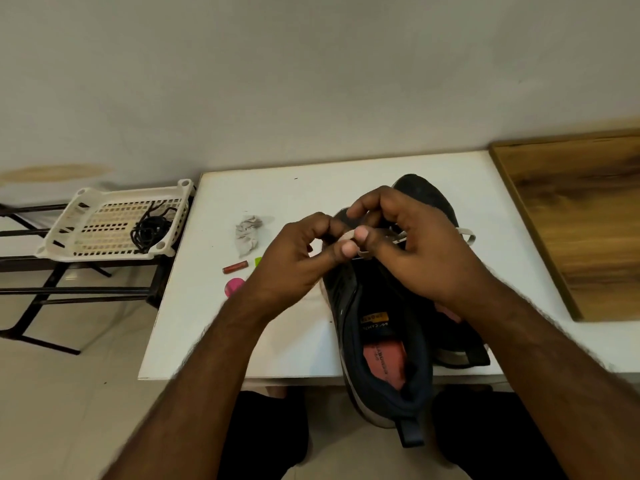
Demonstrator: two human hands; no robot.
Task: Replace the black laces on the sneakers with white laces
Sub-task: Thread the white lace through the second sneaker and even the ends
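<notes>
A black sneaker (381, 341) lies on the white table (277, 195), heel toward me and hanging over the front edge. A second black sneaker (426, 195) lies beside it, mostly hidden by my right arm. Both hands work over the near sneaker's eyelets. My left hand (298, 258) pinches the white lace (348, 235) between thumb and fingers. My right hand (408, 247) also pinches the white lace, and a loop of it (465, 233) sticks out to the right. The removed black laces (150, 228) lie bundled in a white perforated tray (104, 220) at the left.
A crumpled grey cloth (247, 233), a small red cylinder (235, 266), a pink disc (233, 285) and a green scrap (259, 262) lie on the table left of my hands. The tray rests on a black metal rack (52, 292). A wooden board (581, 220) borders the table's right side.
</notes>
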